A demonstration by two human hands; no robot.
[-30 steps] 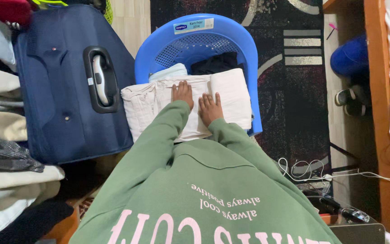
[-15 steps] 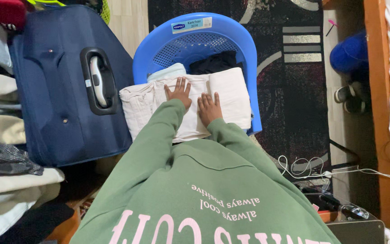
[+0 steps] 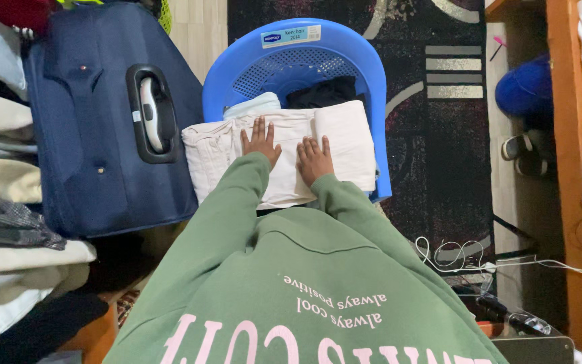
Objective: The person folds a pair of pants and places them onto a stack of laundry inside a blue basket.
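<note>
A folded cream-white garment (image 3: pixel 345 145) lies across the seat of a blue plastic chair (image 3: pixel 304 57). My left hand (image 3: pixel 260 141) rests flat on it with fingers spread, toward its left half. My right hand (image 3: pixel 314 159) presses flat on it just to the right, fingers apart. Both arms wear green sleeves. Behind the garment on the seat sit a pale blue folded cloth (image 3: pixel 254 105) and a black cloth (image 3: pixel 323 92).
A navy suitcase (image 3: pixel 102 121) lies left of the chair, touching the garment's edge. Stacked folded clothes (image 3: pixel 1 182) fill the far left. A dark patterned rug (image 3: pixel 439 121), white cables (image 3: pixel 459 253), shoes (image 3: pixel 527 152) and a wooden bed frame (image 3: pixel 570 168) are to the right.
My left hand has slid a little leftward across the garment and spread its fingers. My right hand has stayed almost in place.
</note>
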